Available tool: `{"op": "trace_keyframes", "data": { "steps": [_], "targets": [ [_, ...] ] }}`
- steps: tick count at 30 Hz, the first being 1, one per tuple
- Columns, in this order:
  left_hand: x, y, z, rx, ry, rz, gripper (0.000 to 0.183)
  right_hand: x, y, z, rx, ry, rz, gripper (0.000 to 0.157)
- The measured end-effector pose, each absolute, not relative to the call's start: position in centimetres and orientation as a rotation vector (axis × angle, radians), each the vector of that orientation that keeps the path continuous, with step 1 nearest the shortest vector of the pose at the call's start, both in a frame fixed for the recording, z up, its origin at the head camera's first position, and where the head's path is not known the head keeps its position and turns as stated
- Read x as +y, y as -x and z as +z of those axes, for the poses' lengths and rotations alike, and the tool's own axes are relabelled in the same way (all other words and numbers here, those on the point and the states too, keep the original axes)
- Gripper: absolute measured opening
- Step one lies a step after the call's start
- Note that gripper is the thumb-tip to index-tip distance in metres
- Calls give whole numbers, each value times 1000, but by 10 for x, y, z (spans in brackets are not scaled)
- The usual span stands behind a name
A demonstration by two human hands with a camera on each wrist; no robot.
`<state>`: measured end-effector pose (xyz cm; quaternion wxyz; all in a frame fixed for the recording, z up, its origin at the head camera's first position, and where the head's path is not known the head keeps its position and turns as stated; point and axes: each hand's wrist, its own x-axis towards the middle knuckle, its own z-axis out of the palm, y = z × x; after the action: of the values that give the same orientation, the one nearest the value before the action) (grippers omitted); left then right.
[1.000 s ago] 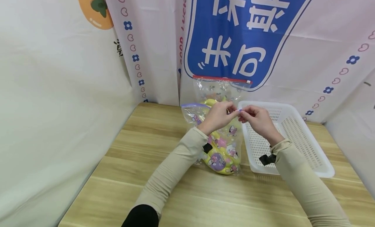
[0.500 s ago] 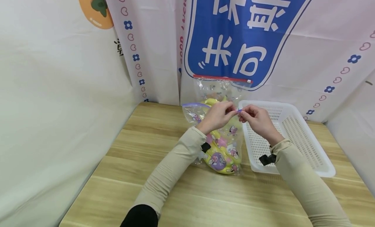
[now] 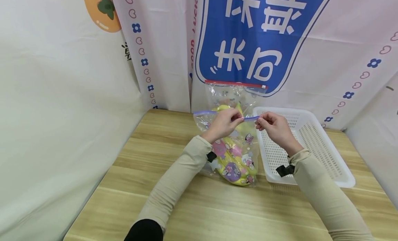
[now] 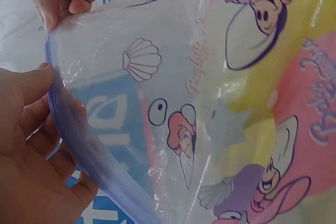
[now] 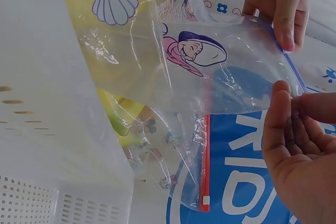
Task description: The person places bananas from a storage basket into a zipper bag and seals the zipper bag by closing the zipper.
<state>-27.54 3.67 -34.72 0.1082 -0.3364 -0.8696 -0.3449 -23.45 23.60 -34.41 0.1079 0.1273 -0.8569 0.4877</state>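
A clear zip bag (image 3: 247,141) with cartoon print and a purple zip strip stands upright over the table, yellow bananas (image 3: 237,181) inside. My left hand (image 3: 222,123) pinches the strip partway along, thumb on the near side, as the left wrist view confirms with the hand (image 4: 31,140) on the purple strip (image 4: 79,153). At the strip's right end, my right hand (image 3: 276,129) pinches the bag's corner between thumb and index finger. Behind stands a second clear bag (image 3: 217,93) with a red slider strip (image 3: 234,83); yellow fruit shows in it too.
A white perforated plastic basket (image 3: 337,158) sits to the right, under my right forearm. All of it rests on a wood-grain table (image 3: 133,185). A printed cloth (image 3: 168,54) hangs behind the bags, and a white cloth (image 3: 62,113) runs along the left.
My left hand has slid left along the purple strip, away from my right hand, so a stretch of strip now shows between them. The right hand keeps its hold on the corner.
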Motion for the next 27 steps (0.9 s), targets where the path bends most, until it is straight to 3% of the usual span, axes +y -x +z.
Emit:
{"op": "trace_keyframes", "data": {
  "steps": [27],
  "targets": [
    [0,278,-352,-2480,884,-872,9,242,228,-340,-2445,-338,1538,23]
  ]
}}
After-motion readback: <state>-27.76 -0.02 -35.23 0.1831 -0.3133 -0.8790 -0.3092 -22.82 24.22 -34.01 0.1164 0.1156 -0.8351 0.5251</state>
